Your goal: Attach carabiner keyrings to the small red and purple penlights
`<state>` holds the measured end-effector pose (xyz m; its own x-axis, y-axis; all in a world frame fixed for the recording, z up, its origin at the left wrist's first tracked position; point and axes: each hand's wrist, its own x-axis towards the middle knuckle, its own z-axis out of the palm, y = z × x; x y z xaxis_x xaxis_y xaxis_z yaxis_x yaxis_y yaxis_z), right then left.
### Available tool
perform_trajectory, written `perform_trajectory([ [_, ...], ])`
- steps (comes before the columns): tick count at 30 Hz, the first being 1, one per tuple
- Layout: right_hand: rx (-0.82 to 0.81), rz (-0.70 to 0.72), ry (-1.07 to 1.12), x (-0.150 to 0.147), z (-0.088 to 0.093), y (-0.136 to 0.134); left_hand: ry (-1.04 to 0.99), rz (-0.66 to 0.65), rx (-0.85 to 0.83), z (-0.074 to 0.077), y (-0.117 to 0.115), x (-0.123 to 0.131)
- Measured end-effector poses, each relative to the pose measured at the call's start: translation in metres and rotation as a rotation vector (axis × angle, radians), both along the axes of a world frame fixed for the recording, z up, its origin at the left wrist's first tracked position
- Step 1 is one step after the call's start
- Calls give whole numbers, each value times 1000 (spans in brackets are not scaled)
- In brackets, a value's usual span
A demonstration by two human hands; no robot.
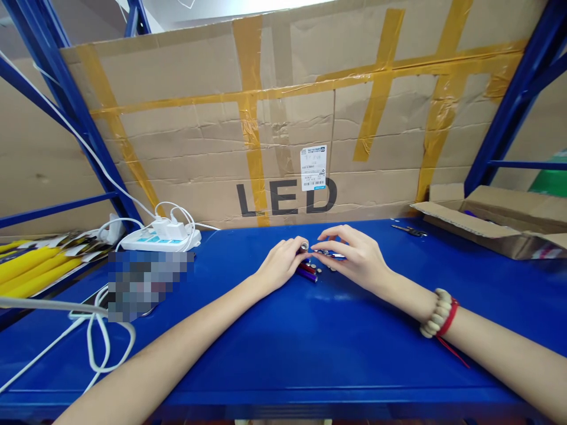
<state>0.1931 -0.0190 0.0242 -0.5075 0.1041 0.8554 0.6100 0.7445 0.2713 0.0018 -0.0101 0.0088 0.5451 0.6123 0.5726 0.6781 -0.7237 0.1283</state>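
My left hand (281,264) is closed around a small metal tube (305,245), its round silver end facing up between thumb and fingers. Close by on the right, my right hand (357,258) has its thumb and fingertips drawn together near that end; whatever they pinch is too small to make out. On the blue tabletop beneath the hands lie a dark red tube (309,268) and a purple tube (307,274). A small silver disc (319,270) rests beside them. Partly hidden under my right hand are several shiny metal pieces (337,256).
A white power strip (162,239) with plugs and loose white cables (100,336) occupies the left side, near a blurred-out object (148,283). Keys (408,231) lie at the back right by an open cardboard box (500,221). Taped cardboard (199,153) stands behind, between blue posts.
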Motion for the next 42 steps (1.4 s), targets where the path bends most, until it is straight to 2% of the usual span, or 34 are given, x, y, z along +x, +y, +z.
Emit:
perform_trajectory([
  [5,-2,12,27,-1,2,-3,-55,19,-14,-1,2,-1],
  [12,-7,22,-38,-1,1,-3,2,0,45,-1,1,-2],
  [19,-13,-63,-136,-1,-5,0,105,77,180,-2,0,-2],
  [26,-67,-56,-90,-5,-6,-2,120,78,210,-1,-2,-1],
  [32,29,-5,-53,-3,-3,-4,185,28,221,0,-2,0],
  [36,124,-19,-56,-1,-1,-4,214,-8,257,0,-2,0],
  [42,131,-21,-20,-3,1,-7,173,2,198,-1,-2,0],
])
